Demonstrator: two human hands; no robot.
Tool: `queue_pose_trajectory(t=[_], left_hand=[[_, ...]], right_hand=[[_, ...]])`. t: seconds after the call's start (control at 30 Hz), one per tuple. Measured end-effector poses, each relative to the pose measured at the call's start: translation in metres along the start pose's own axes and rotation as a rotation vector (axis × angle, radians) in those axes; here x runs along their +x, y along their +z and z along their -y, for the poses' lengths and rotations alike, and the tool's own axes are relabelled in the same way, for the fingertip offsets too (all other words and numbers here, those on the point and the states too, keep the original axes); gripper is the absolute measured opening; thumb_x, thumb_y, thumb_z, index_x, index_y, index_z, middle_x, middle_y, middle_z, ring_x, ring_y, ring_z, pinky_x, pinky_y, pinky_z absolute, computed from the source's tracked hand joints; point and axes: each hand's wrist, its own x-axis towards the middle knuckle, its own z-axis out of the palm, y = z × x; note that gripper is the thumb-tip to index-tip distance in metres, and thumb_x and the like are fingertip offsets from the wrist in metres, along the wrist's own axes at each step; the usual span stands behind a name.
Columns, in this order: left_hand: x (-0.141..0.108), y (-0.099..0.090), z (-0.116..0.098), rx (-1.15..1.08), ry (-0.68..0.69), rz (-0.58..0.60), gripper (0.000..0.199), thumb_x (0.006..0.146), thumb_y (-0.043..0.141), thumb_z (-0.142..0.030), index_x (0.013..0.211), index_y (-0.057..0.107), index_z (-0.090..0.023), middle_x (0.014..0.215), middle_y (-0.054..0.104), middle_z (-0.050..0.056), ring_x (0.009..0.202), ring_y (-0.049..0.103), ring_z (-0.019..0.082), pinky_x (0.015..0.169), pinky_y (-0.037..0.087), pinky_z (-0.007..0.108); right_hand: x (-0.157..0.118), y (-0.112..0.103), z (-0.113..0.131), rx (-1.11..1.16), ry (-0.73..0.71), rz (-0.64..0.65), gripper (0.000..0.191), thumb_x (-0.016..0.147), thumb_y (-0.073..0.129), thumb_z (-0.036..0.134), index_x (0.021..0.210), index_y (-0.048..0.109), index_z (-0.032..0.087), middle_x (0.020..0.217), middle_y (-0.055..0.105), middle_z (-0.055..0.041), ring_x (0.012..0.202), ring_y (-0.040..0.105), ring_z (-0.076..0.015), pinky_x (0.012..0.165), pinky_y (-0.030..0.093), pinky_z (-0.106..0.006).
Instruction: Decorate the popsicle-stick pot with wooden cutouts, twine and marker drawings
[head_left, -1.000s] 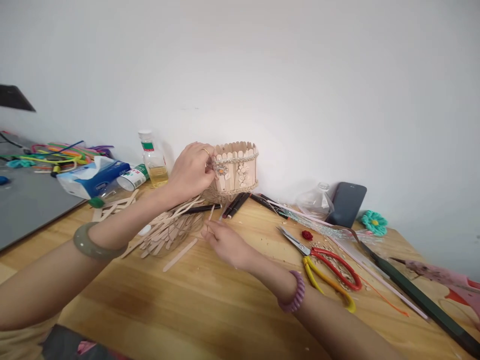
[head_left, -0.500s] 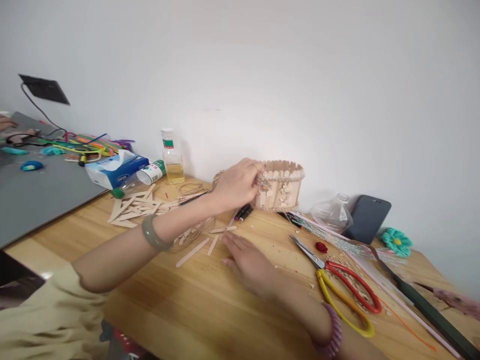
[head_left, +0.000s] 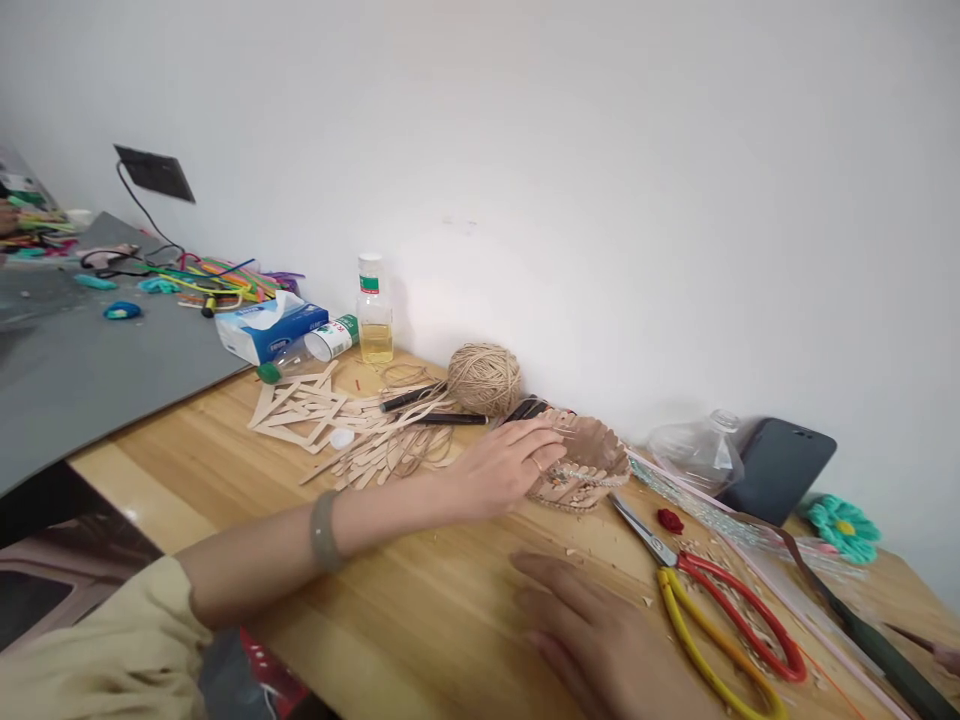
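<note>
A small basket of wooden sticks (head_left: 592,455), trimmed with twine, rests on the wooden table (head_left: 420,590) near the wall. My left hand (head_left: 504,468), with a bracelet on the wrist and a ring, grips the basket's left rim. Lower and to the right, my right hand (head_left: 592,625) hovers over the table with its fingers apart and nothing in it; it is slightly blurred. Scissors with red and yellow handles (head_left: 705,600) lie to its right, with a small dark red flower (head_left: 670,520) beside the blades.
Left of the basket are a twine ball (head_left: 484,378), loose sticks (head_left: 300,405), black markers (head_left: 442,419), a bottle of yellow liquid (head_left: 376,320) and a tissue box (head_left: 270,325). At right are a clear bottle (head_left: 697,450), a phone (head_left: 780,468) and a teal flower (head_left: 844,527).
My left hand has brought the basket down from upright in the air to the table, uncovering the twine ball. My right hand has moved nearer to me. The view has shifted.
</note>
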Motion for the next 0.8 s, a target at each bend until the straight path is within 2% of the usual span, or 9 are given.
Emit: queue_pose_trajectory(t=[0.07,0.1,0.17,0.23,0.3,0.4,0.57,0.67,0.8], left_hand=[[-0.019,-0.017,0.01,0.028,-0.106,0.043,0.034,0.082,0.046,-0.012,0.115,0.054,-0.017,0.12,0.061,0.007,0.121,0.046,0.019,0.105,0.036,0.031],[-0.029,-0.026,0.018,0.054,-0.203,0.066,0.027,0.083,0.047,-0.014,0.107,0.057,-0.019,0.112,0.064,0.007,0.116,0.05,0.021,0.1,0.04,0.033],[-0.048,-0.04,0.039,0.122,-0.432,0.101,0.02,0.084,0.048,-0.019,0.1,0.059,-0.015,0.102,0.065,0.013,0.107,0.055,0.028,0.086,0.048,0.04],[-0.062,-0.049,0.062,0.16,-0.611,0.173,0.021,0.082,0.055,-0.029,0.097,0.059,-0.015,0.096,0.065,0.014,0.098,0.059,0.031,0.074,0.051,0.041],[-0.071,-0.054,0.082,0.126,-0.688,0.298,0.018,0.082,0.06,-0.033,0.089,0.062,-0.017,0.085,0.066,0.008,0.082,0.063,0.024,0.068,0.052,0.035],[-0.076,-0.064,0.105,0.07,-0.725,0.404,0.023,0.088,0.054,-0.033,0.101,0.06,-0.016,0.098,0.064,0.005,0.081,0.062,0.016,0.071,0.053,0.034],[-0.072,-0.104,0.132,0.102,-0.774,0.31,0.015,0.079,0.057,-0.026,0.076,0.072,-0.023,0.079,0.073,0.002,0.078,0.064,0.023,0.065,0.045,0.029],[-0.069,-0.136,0.146,0.133,-0.806,0.2,0.018,0.078,0.057,-0.03,0.082,0.074,-0.024,0.081,0.074,0.001,0.078,0.065,0.023,0.068,0.045,0.029],[-0.072,-0.166,0.158,0.222,-0.9,-0.003,0.029,0.087,0.048,-0.03,0.104,0.068,-0.016,0.09,0.072,0.005,0.088,0.063,0.022,0.079,0.046,0.032]], right_hand=[[-0.009,-0.006,-0.008,-0.04,-0.006,-0.085,0.025,0.091,0.043,0.02,0.105,0.064,0.021,0.117,0.066,-0.0088,0.104,0.064,-0.0217,0.085,0.056,-0.033],[-0.012,-0.009,-0.011,-0.053,-0.008,-0.123,0.025,0.091,0.042,0.021,0.103,0.064,0.022,0.115,0.067,-0.0083,0.101,0.066,-0.0214,0.083,0.057,-0.032],[-0.013,-0.016,-0.016,-0.067,-0.003,-0.175,0.024,0.091,0.043,0.022,0.102,0.065,0.024,0.11,0.069,-0.0078,0.096,0.068,-0.0209,0.078,0.059,-0.03],[-0.009,-0.02,-0.018,-0.066,0.012,-0.206,0.024,0.091,0.043,0.022,0.099,0.065,0.024,0.107,0.07,-0.0075,0.092,0.069,-0.0203,0.074,0.06,-0.029],[-0.003,-0.021,-0.018,-0.047,0.028,-0.21,0.024,0.091,0.043,0.021,0.098,0.066,0.024,0.106,0.07,-0.0078,0.091,0.069,-0.0198,0.073,0.059,-0.028],[0.004,-0.019,-0.016,-0.015,0.033,-0.193,0.026,0.092,0.04,0.019,0.096,0.066,0.023,0.107,0.069,-0.0087,0.093,0.068,-0.0191,0.076,0.058,-0.028],[0.007,-0.017,-0.017,-0.008,0.043,-0.173,0.027,0.093,0.04,0.02,0.099,0.066,0.022,0.109,0.068,-0.0085,0.095,0.067,-0.0185,0.079,0.057,-0.029],[0.009,-0.022,-0.019,-0.002,0.05,-0.193,0.026,0.093,0.041,0.02,0.099,0.066,0.023,0.108,0.069,-0.0076,0.094,0.067,-0.0184,0.078,0.057,-0.028],[0.017,-0.025,-0.02,0.015,0.048,-0.213,0.026,0.092,0.041,0.022,0.096,0.067,0.024,0.106,0.069,-0.0074,0.092,0.068,-0.0191,0.075,0.058,-0.029]])
